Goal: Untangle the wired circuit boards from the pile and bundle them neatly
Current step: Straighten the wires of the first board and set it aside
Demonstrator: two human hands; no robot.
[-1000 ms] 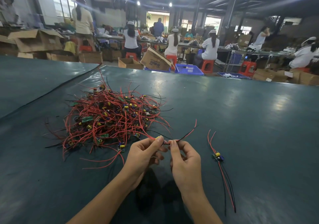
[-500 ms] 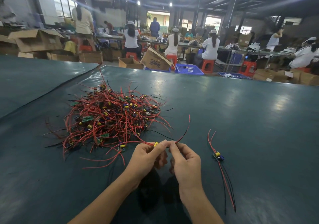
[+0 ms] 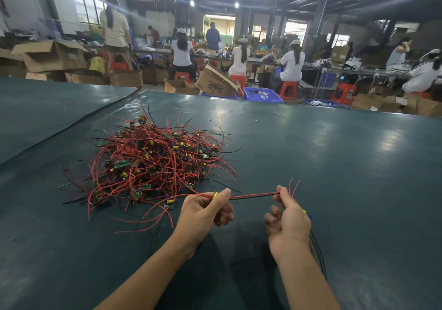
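Observation:
A tangled pile of wired circuit boards [image 3: 153, 163], red and black leads with small green boards and yellow parts, lies on the dark green table [image 3: 334, 166] at centre left. My left hand [image 3: 205, 210] pinches one board by its yellow part at the near edge of the pile. That board's red and black wires [image 3: 253, 196] stretch taut to my right hand [image 3: 288, 221], which pinches their far end. A separated board lies beside and partly behind my right hand, its black and red leads [image 3: 319, 254] trailing toward me.
Beyond the table's far edge stand cardboard boxes [image 3: 216, 83], blue crates [image 3: 262, 94] and red stools. Several people sit or stand at benches in the background. A second green surface [image 3: 47, 108] adjoins on the left.
My hands were close together on the wires; the right hand has slid rightward along them, pulling them out straight and taut. It now covers part of the separated board.

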